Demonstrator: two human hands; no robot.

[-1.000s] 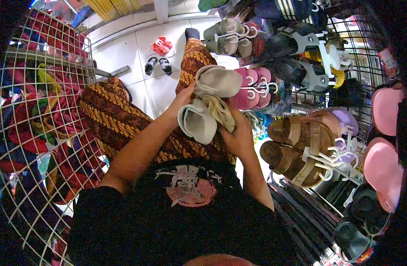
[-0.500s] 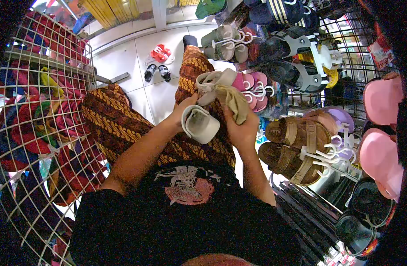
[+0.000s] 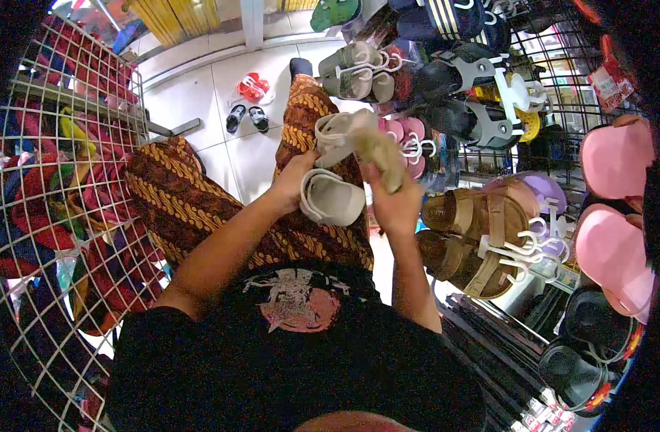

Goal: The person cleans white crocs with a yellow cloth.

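Note:
My left hand (image 3: 295, 180) is closed on a pair of pale clogs, its fingers partly hidden between them. The nearer clog (image 3: 337, 204) has its heel strap toward the left and its opening facing up. Beyond it sits the farther clog (image 3: 331, 129), partly covered by a tan cloth (image 3: 379, 157). That cloth is bunched in my right hand (image 3: 396, 203) and smeared by motion. Both hands are over my lap, where brown patterned trousers (image 3: 193, 191) show.
On the right, a rack carries brown sandals (image 3: 481, 216), pink slippers (image 3: 614, 241) and black footwear on white hangers. To the left stands a wire grid (image 3: 78, 187) with colourful items behind it. Small red sandals (image 3: 253, 87) and black-and-white sandals (image 3: 258, 119) lie on the tiled floor (image 3: 218, 162).
The nearer clog has turned, showing more of its opening and strap. The cloth has shifted over the farther clog and is now blurred. The whole view has moved slightly.

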